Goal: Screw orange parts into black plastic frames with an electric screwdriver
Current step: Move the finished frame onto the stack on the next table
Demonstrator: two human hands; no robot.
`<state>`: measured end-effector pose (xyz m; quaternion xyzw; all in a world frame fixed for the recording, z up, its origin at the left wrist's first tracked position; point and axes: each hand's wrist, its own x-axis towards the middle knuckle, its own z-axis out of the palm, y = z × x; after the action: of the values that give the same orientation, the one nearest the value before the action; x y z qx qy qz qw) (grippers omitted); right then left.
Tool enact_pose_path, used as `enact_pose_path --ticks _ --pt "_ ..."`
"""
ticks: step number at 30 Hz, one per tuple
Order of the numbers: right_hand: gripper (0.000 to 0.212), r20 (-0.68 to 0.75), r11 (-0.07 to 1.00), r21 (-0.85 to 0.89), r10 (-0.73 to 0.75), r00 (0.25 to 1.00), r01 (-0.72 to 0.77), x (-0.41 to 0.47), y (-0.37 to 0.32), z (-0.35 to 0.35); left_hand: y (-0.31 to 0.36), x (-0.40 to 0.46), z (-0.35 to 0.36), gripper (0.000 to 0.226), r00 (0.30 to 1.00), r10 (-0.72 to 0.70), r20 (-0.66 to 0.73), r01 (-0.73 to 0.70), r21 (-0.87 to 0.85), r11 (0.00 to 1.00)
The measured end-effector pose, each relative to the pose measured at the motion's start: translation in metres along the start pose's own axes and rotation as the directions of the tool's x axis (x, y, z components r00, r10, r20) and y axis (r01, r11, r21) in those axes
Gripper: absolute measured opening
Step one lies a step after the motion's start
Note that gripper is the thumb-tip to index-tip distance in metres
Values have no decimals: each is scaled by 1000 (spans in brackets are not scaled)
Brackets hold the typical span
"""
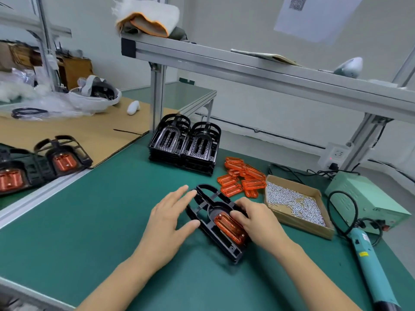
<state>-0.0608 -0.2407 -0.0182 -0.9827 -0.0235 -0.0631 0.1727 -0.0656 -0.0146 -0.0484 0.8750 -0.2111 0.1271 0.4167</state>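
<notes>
Far left: finished frames (62, 158) with orange inserts, partly cut off by the picture's edge. Left hand (170, 218) lies flat, fingers straight and relaxed, gripping nothing; fingertips and thumb touch the left rim of the black frame (203, 212). Frame lies on the green mat (89, 221), long axis diagonal, rounded loop end pointing away beyond the left fingertips, square end toward the person. Orange part (229, 226) sits in the frame's recess, same diagonal axis. Right hand (258, 218) covers the part's right side; fingers curled onto it, pressing; that edge hidden. Beyond the right fingers: stacked frames (186, 144), loose orange parts (244, 176), box of screws (296, 203). Far right: screwdriver (368, 265), tip out of view.
</notes>
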Motion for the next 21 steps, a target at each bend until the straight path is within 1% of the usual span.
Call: enact_pose_path --ticks 3,5,7,10,13,15,17,21 --pt "29 -41 999 52 3 999 -1 8 -24 6 -2 -5 -7 71 986 -162 -32 152 -199 968" --pt "28 -59 997 73 -6 998 10 14 -43 12 -5 -9 -11 79 969 -247 -32 225 -317 921" --pt "27 -69 996 76 -31 997 36 21 -65 19 -9 -10 -17 88 946 -321 -45 278 -399 874" --pt "26 -65 994 84 -68 996 74 30 -101 29 -18 -10 -31 101 909 -400 -119 317 -427 847" --pt "23 -53 989 91 -116 992 120 41 -137 39 -30 -8 -49 114 874 -441 -205 333 -408 850" --pt "23 -48 984 93 -149 988 153 49 -161 44 -40 -6 -63 118 845 -468 -257 353 -388 851" --pt "25 -41 979 100 -175 984 178 57 -184 49 -52 -5 -77 115 812 -499 -303 369 -397 841" --pt "25 -18 965 140 -221 975 221 70 -225 60 -76 -1 -110 100 747 -550 -374 382 -435 815"
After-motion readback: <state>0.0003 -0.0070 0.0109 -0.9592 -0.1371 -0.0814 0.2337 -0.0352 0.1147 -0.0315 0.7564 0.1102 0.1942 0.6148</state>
